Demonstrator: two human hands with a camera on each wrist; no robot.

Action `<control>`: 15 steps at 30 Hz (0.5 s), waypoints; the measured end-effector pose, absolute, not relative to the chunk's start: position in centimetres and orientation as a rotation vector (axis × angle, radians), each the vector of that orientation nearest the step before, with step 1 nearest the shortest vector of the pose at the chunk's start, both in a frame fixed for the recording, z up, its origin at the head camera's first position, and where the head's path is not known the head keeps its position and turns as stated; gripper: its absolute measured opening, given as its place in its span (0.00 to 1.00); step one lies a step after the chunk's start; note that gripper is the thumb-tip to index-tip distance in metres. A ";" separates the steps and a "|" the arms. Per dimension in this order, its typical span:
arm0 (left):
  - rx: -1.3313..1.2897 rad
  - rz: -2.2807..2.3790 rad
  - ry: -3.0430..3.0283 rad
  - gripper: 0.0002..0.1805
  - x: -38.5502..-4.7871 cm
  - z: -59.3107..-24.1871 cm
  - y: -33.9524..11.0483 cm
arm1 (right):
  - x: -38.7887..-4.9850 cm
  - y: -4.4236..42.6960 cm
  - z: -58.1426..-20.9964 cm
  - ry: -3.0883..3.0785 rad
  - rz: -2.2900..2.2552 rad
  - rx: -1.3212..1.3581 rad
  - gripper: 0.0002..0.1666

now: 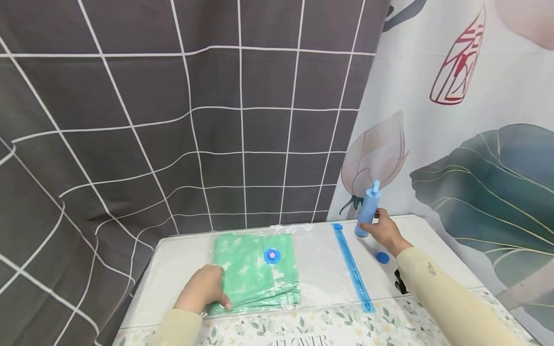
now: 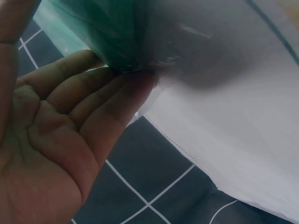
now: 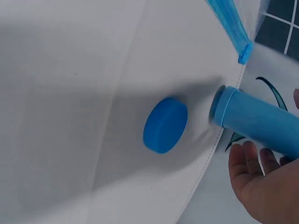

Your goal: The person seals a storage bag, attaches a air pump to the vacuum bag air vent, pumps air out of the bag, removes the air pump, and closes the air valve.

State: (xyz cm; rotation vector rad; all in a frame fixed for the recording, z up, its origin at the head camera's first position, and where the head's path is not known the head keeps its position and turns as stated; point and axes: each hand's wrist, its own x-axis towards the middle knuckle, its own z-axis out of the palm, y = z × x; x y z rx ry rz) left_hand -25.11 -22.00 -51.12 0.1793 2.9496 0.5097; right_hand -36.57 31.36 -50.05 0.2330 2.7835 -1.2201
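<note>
Green fabric bundle w/ white patches, folded (image 1: 242, 283), lies inside clear plastic bag (image 1: 318, 269), directly beside L. hand (image 1: 202, 287). L. fingers (image 2: 117, 107) approx. straight, close tog., tips touching bag edge; thumb apart from them, at near L. corner of bundle. Round blue valve w/ pink centre (image 1: 272, 255) on bag, to R. of L. fingertips, beyond thumb.

R. hand (image 1: 386, 234): thumb & fingers on opp. sides of light-blue plastic cylinder w/ narrow top (image 1: 369, 209), clamped on its lower part. Cyl. approx. upright, slight tilt, top well above fingers; can't tell if base rests on white cloth (image 1: 186, 259).

Round blue cap (image 1: 383, 257) on cloth, near side of R. fingers, apart from cyl. Blue zip strip (image 1: 352, 266) along bag's R. edge, L. of R. fingers; small blue slider (image 1: 338, 226) at far end. Small black obj. (image 1: 400, 282) partly under R. sleeve (image 1: 441, 298), nearer than cap; ID unclear.

Dark grey curtain w/ white grid lines (image 1: 216, 129) hangs beyond both hands' fingers.
</note>
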 end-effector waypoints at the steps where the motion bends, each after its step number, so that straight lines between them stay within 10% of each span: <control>1: 0.178 0.511 2.950 0.40 -25.2 -51.2 -21.9 | -36.7 31.4 -50.1 2.778 -1.225 0.245 0.61; 15: 0.134 0.532 2.938 0.47 -25.3 -51.5 -22.0 | -37.5 31.3 -50.9 2.795 -1.228 0.305 0.54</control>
